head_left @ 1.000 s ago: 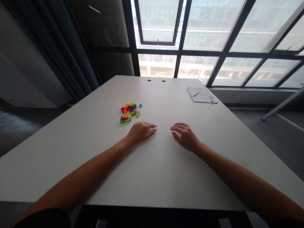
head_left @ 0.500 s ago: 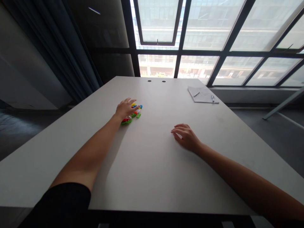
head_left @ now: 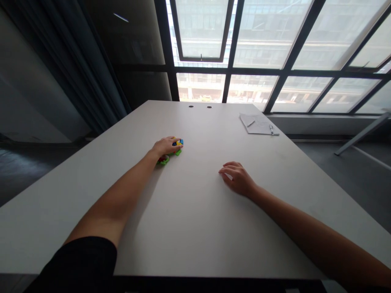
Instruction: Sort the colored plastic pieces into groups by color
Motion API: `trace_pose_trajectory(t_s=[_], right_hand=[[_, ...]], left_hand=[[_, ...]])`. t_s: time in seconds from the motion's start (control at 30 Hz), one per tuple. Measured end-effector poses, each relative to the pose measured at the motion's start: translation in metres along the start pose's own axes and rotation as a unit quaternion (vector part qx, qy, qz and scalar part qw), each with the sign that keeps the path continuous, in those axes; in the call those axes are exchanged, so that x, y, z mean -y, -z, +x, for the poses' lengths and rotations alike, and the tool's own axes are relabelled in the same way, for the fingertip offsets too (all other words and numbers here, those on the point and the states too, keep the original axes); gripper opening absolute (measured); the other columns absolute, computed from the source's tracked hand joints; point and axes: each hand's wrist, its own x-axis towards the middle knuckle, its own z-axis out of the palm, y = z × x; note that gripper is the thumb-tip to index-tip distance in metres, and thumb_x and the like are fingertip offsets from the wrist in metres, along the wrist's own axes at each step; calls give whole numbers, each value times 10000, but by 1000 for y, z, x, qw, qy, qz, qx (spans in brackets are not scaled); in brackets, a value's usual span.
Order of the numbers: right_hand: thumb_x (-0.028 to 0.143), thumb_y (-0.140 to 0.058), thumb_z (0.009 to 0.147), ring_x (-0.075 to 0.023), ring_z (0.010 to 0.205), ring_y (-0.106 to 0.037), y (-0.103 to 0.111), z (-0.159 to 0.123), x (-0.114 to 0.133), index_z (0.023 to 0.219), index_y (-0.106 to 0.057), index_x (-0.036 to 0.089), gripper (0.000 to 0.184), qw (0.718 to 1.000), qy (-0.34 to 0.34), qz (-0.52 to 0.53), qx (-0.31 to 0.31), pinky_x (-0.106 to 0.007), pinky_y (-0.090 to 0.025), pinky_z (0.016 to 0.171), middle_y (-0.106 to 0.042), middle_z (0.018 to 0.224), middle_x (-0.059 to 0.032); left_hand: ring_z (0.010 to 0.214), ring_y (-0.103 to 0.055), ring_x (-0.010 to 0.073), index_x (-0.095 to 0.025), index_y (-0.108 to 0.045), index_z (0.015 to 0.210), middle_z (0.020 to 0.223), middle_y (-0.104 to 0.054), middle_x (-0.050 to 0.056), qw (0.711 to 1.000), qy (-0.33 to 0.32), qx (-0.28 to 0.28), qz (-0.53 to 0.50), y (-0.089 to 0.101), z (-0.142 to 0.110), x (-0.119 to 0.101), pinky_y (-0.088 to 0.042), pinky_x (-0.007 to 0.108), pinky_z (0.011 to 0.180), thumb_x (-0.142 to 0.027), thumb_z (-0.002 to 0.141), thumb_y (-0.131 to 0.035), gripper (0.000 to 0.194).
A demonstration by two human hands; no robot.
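My left hand (head_left: 166, 146) is down on a small heap of colourful plastic pieces (head_left: 178, 153) on the left of the white table. Its thumb and fingers close around blue and yellow pieces (head_left: 181, 142) at the heap's far side. Red and green pieces (head_left: 164, 160) show beneath the wrist; the palm hides the rest. Their exact kind is too small to make out. My right hand (head_left: 238, 178) rests at the middle right of the table, holding nothing, its fingers loosely curved and the thumb apart.
Sheets of paper (head_left: 258, 124) with two pens lie near the table's far right edge. Two round cable holes (head_left: 200, 107) are set in the white table (head_left: 195, 228) at its far end. Windows and a dark curtain (head_left: 100, 81) stand beyond.
My left hand has come down onto the plastic pieces, and its spread fingers have closed around some of them. The right hand has stayed in place. The view has tipped slightly upward.
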Motion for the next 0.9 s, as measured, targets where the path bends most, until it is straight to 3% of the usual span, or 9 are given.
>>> trace_pose_trajectory(t_s=[0.3,0.43,0.6,0.7,0.9], right_hand=[[291,-548,1047,-281,1109,-718,-1,0,-1,1044,-812,254,266,1000,2,-12,11,-485,-504,1052,-818,1035,-97],[292,-555,1045,-279,1101,-720,0,0,-1,1046,-810,247,259,1000,2,-12,2,-481,-508,1039,-818,1036,-98],[273,-560,1035,-273,1068,-726,4,2,0,1048,-810,241,253,1000,5,-16,-11,-473,-522,1011,-816,1037,-101],[265,-577,1016,-273,1036,-735,6,2,0,1033,-817,246,242,1000,-5,-21,-22,-468,-540,990,-817,1025,-105],[232,-591,987,-254,944,-748,6,4,-3,976,-802,247,212,999,-18,-4,-46,-440,-556,944,-817,955,-81]], left_hand=[[1410,-547,341,-428,-604,1508,1633,-514,3,996,-87,2,21,-13,-54,-36,-475,412,1120,-705,974,-504,610],[1413,-559,322,-447,-587,1519,1611,-538,-12,990,-142,0,17,-20,-86,-71,-472,407,1142,-721,970,-500,620],[1448,-538,331,-415,-583,1536,1633,-521,10,973,-229,4,5,-28,-120,-118,-350,493,1269,-725,983,-511,638],[1446,-546,340,-433,-585,1531,1632,-525,11,964,-265,13,-7,-33,-135,-141,-349,523,1270,-718,983,-540,620],[1503,-492,345,-445,-518,1580,1678,-464,23,947,-315,32,-44,-35,-151,-158,-350,548,1270,-763,985,-529,675]])
